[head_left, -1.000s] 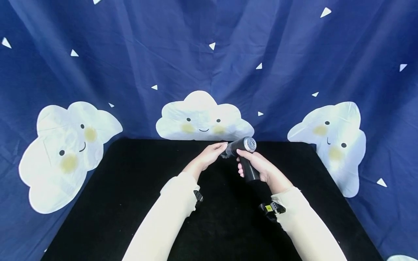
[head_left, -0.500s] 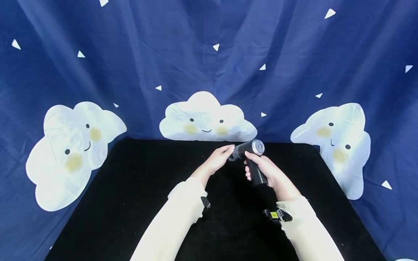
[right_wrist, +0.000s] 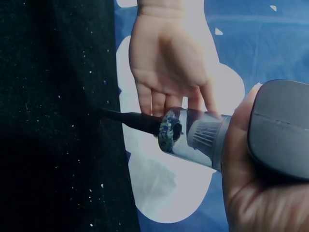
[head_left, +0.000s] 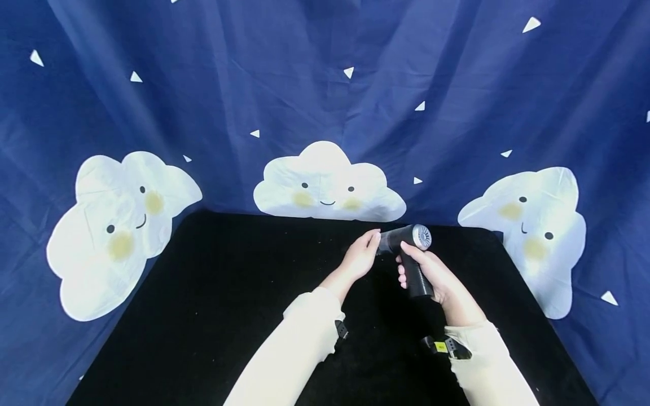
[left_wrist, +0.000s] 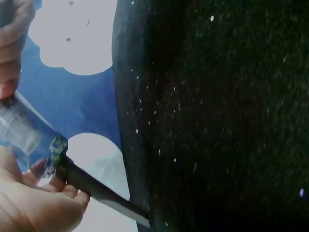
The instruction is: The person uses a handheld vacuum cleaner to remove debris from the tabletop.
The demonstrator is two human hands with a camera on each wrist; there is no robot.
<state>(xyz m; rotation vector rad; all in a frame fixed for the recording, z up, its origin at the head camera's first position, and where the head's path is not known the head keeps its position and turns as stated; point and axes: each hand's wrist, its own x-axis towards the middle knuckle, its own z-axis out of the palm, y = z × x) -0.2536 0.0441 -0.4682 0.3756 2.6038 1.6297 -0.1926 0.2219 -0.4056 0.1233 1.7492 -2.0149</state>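
A black pistol-shaped handheld vacuum [head_left: 400,237] with a silver vented end is held above the black surface. My right hand [head_left: 426,268] grips its handle, thumb near the vented end. At the front end, my left hand [head_left: 359,256] holds the clear dust cup and the base of the nozzle, its fingers partly hidden behind them. In the right wrist view, the clear dust cup [right_wrist: 199,137] shows a ribbed filter inside and bits of debris near its front. From it a slim black crevice nozzle [left_wrist: 104,193] points down toward the surface in the left wrist view.
White specks are scattered over the black cloth-like surface [head_left: 244,304]. Behind it hangs a blue curtain [head_left: 304,73] printed with white clouds and small triangles. Black straps with small devices [head_left: 447,347] sit at both wrists, by the cream sleeves.
Both hands and the vacuum have moved right and slightly nearer in the head view, while the background has also shifted a little right. Both holds look the same.
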